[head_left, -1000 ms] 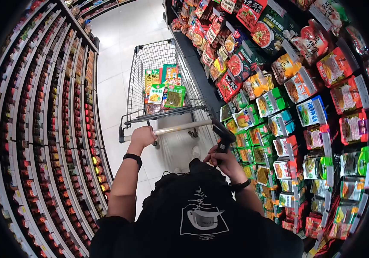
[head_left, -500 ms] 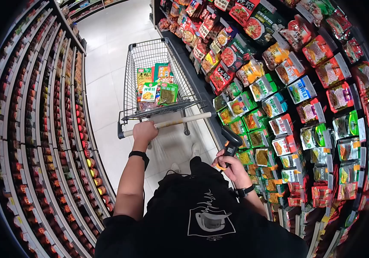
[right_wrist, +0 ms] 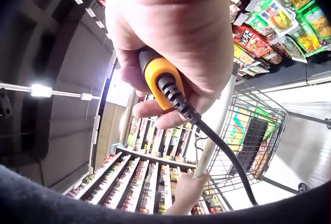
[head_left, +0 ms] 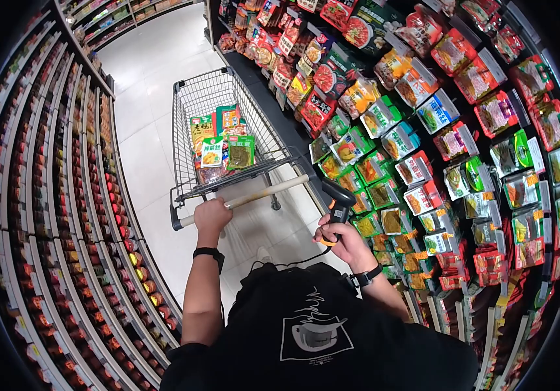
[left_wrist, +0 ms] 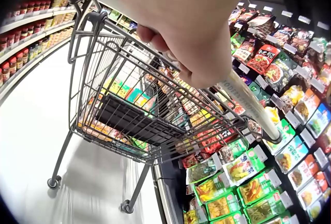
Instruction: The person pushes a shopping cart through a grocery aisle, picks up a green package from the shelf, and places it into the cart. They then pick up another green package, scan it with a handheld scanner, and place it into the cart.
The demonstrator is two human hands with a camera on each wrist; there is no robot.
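In the head view the left hand [head_left: 213, 215] grips the handle bar [head_left: 260, 193] of a wire shopping cart [head_left: 179, 107] near its left end. From the left wrist view, the fingers of that hand [left_wrist: 176, 27] curl over the bar. The right hand [head_left: 345, 242] holds a black handheld scanner [head_left: 338, 201] by its grip, right of the bar. In the right wrist view its orange-ringed base [right_wrist: 161, 79] and coiled cable [right_wrist: 178, 101] come out of the palm. Several food packets lie in the cart, among them a white one [head_left: 212, 152] and a green one [head_left: 241, 154].
Shelves of jars [head_left: 84, 215] curve along the left. Hanging packets [head_left: 384, 195] line a dark rack close beside the cart and scanner on the right. Pale tiled floor [head_left: 142, 124] runs ahead to more shelves. The scanner's cable [head_left: 306, 258] hangs across the person's front.
The cart has shifted left in the head view, and the rack packets have slid left as well. The scanner has moved off the bar's right end and is held upright beside it. The left hand still grips the bar.
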